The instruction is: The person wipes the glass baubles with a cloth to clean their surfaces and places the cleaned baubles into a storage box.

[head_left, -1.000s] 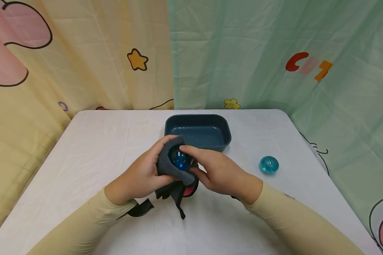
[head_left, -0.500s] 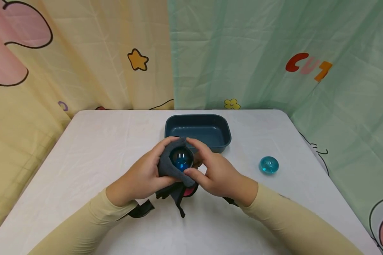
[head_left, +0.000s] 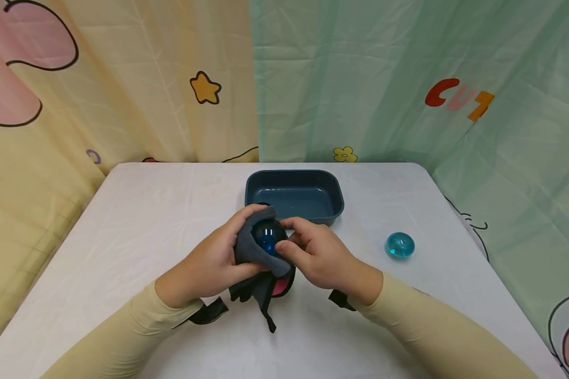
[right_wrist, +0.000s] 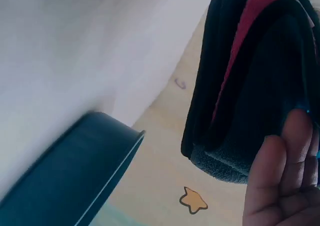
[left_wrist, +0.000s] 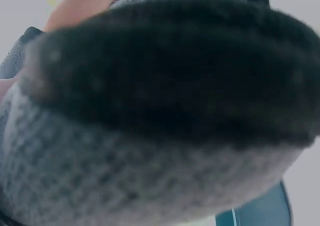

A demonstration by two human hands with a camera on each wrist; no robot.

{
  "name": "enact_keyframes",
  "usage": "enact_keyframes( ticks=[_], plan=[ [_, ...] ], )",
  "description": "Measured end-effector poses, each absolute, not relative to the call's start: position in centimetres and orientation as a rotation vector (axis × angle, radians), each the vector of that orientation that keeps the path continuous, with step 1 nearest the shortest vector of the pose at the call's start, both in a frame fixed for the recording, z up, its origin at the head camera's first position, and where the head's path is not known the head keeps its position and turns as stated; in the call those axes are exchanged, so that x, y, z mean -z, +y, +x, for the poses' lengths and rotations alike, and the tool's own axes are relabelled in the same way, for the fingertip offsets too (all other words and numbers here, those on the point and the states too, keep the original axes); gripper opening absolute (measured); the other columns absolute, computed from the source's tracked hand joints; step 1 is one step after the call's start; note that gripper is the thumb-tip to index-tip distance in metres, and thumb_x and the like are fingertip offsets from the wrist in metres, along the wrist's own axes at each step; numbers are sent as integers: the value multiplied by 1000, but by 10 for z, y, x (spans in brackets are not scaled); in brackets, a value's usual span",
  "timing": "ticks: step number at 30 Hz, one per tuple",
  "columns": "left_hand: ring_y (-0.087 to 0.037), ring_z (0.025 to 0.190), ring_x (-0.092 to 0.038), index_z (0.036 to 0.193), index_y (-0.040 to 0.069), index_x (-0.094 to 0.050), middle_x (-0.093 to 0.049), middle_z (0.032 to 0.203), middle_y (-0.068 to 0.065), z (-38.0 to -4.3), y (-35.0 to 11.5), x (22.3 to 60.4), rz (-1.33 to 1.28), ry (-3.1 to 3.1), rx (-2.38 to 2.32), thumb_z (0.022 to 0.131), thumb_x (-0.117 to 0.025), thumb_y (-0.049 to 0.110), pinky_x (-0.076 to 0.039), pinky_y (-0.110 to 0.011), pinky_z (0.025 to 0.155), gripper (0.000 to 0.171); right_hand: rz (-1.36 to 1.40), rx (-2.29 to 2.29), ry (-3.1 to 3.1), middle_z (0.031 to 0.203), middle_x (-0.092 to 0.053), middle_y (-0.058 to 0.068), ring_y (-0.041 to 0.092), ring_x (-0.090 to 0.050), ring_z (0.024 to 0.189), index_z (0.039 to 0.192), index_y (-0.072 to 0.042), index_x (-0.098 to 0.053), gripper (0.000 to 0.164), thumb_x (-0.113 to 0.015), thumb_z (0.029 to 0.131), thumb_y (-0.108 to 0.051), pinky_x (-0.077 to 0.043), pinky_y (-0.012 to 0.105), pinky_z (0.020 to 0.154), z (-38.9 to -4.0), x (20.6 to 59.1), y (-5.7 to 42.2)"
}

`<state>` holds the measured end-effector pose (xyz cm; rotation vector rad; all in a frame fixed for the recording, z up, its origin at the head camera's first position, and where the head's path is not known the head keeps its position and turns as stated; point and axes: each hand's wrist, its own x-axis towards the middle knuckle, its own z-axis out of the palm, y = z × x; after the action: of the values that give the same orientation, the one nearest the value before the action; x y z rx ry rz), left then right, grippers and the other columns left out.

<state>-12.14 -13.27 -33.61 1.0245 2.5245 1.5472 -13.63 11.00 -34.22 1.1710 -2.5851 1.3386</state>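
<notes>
In the head view my left hand (head_left: 206,260) grips a grey cloth (head_left: 246,245) cupped around a blue glass ball (head_left: 267,237). The cloth has black edging and a pink patch, and its loose folds hang below the hand. From the other side my right hand (head_left: 324,255) pinches the ball, thumb at its lower right and index finger at its upper right. Fingers of the right hand (right_wrist: 285,176) show against the cloth (right_wrist: 265,80) in the right wrist view. Grey cloth (left_wrist: 140,181) and its dark border fill most of the left wrist view.
Behind the hands stands a dark blue rectangular tub (head_left: 294,197) with nothing visible inside. A turquoise glass ball (head_left: 400,246) lies on the white tabletop (head_left: 170,189) to the right. Patterned curtains (head_left: 360,79) hang along the back and sides.
The right hand's fingers spread off the ball half a second ago; they have come back in to its right side, index finger lower. The left hand keeps its grip on the cloth.
</notes>
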Motion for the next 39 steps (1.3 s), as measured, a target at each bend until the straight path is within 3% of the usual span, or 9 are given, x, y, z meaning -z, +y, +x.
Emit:
enact_keyframes(
  ticks=[3, 8, 12, 13, 19, 21, 27, 32, 39],
  plan=[
    [-20, 130, -60, 159, 14, -35, -58, 147, -5, -123, -132, 337, 1062, 2539, -1537, 88, -85, 5, -51, -31, 110, 87, 1224, -1237, -2564, 95, -76, 3, 9, -68, 80, 145, 7, -47, 49, -65, 105, -15, -57, 26, 69, -137, 343, 111],
    [-21, 131, -61, 159, 12, -34, -56, 150, -7, -123, -134, 338, 1081, 2549, -1558, 88, -84, 3, -50, -28, 110, 88, 1358, -752, -2420, 109, -76, 6, 16, -73, 95, 154, 0, -36, 72, -77, 96, -14, -60, 30, 81, -138, 340, 114],
    [-21, 131, -61, 160, 13, -33, -54, 152, -7, -122, -134, 337, 1064, 2527, -1578, 88, -84, 3, -50, -25, 109, 88, 1358, -557, -2347, 104, -76, 5, 17, -72, 90, 146, -4, -48, 63, -81, 93, -12, -61, 33, 84, -139, 339, 113],
    [-21, 131, -60, 160, 14, -33, -54, 152, -7, -122, -134, 337, 1065, 2519, -1579, 89, -83, 3, -51, -26, 109, 88, 1346, -593, -2367, 100, -76, 5, 17, -72, 87, 146, -3, -48, 62, -81, 93, -13, -60, 30, 79, -137, 338, 112],
    [-19, 128, -60, 160, 15, -33, -57, 148, -6, -120, -133, 337, 1054, 2511, -1554, 88, -84, 4, -50, -27, 109, 88, 1188, -1237, -2571, 86, -75, 2, 6, -62, 70, 139, 6, -51, 46, -69, 103, -16, -52, 23, 59, -134, 338, 110],
    [-19, 129, -60, 160, 14, -33, -57, 148, -6, -120, -133, 338, 1062, 2524, -1540, 88, -85, 4, -50, -29, 111, 89, 1193, -1261, -2563, 88, -74, 2, 6, -63, 72, 139, 6, -52, 43, -63, 107, -20, -55, 25, 64, -135, 341, 110],
    [-21, 131, -61, 159, 12, -34, -56, 150, -7, -123, -136, 338, 1090, 2551, -1563, 87, -85, 3, -50, -29, 110, 88, 1358, -867, -2453, 113, -76, 9, 16, -74, 94, 154, 1, -31, 69, -72, 101, -16, -60, 28, 78, -138, 343, 112],
    [-21, 131, -61, 160, 14, -33, -55, 152, -9, -123, -137, 338, 1061, 2519, -1587, 89, -83, 3, -51, -25, 108, 87, 1325, -619, -2454, 123, -75, 8, 19, -74, 100, 148, -4, -47, 60, -77, 97, -14, -61, 34, 91, -139, 341, 110],
    [-19, 126, -63, 159, 16, -34, -58, 147, -5, -123, -135, 340, 1021, 2507, -1543, 89, -84, 6, -53, -29, 106, 87, 1247, -1137, -2627, 91, -77, 4, 8, -65, 73, 143, 4, -45, 49, -68, 104, -17, -54, 23, 63, -138, 342, 110]
  ],
)
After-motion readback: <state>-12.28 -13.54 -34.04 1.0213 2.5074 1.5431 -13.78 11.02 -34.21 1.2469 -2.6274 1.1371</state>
